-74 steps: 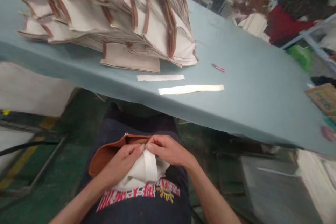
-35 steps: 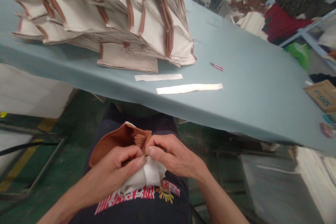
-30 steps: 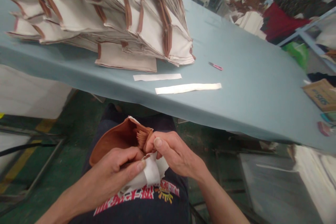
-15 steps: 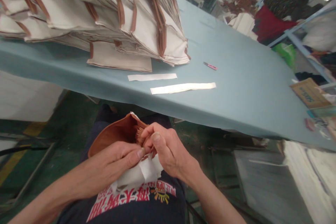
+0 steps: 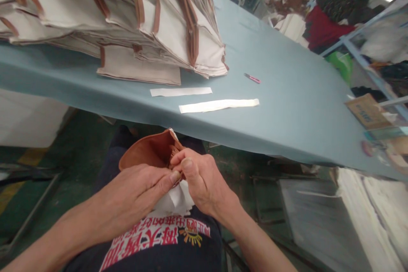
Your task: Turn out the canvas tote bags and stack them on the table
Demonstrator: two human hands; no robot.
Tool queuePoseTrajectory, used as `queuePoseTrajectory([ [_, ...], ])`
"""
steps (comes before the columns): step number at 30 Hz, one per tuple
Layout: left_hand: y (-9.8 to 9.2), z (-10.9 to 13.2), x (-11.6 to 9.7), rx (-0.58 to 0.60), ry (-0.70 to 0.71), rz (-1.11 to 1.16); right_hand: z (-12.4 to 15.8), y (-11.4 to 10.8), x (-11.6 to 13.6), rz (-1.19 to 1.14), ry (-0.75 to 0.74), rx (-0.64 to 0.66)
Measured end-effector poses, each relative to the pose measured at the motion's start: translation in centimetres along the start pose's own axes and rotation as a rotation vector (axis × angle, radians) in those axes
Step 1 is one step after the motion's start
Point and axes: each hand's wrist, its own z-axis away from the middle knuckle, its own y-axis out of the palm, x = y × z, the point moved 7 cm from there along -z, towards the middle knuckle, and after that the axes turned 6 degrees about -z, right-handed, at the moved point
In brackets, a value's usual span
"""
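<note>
Inspecting from my remote post, I have one view to report, the head camera. Both bare hands meet over the wearer's lap at a brown-and-white sewn fabric piece [image 5: 143, 153]. The left hand [image 5: 143, 185] pinches its brown edge, thumb on top and fingers beneath. The right hand [image 5: 205, 178] grips the same edge just beside the left thumb, fingers curled and thumb pressed down; what exactly lies under the right fingertips I cannot tell. The brown side rises in a curve above the left hand, with gathered brown folds near the right fingers; the white cloth hangs below the hands, against a dark garment [image 5: 178, 255] printed with red characters and a yellow sun.

Beyond the lap runs a blue-green table [image 5: 287, 106]. On it I note two white strips, a shorter one [image 5: 181, 92] and a longer one [image 5: 219, 105], lying near each other. Pink-handled snips [image 5: 253, 78] lie farther back, apart from both. A heap of white panels with brown trim [image 5: 124, 12] occupies the table's left part. At far right I record a cardboard box [image 5: 368, 112].
</note>
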Motion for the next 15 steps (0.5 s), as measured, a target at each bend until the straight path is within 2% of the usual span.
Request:
queuePoseTrajectory([
  [3,1.0,0.5,0.3,0.046,0.091,-0.156,0.0,0.0,-0.3,-0.003,0.006,0.012],
  [6,2.0,0.8,1.2,0.042,0.096,-0.248,0.0,0.1,-0.5,-0.021,0.014,0.039],
  [11,3.4,1.4,2.5,0.041,0.163,-0.286,0.3,0.2,-0.9,0.056,0.050,0.075],
  [15,3.4,1.8,3.0,-0.008,0.220,-0.320,0.7,0.2,-1.1,0.095,0.037,0.092],
])
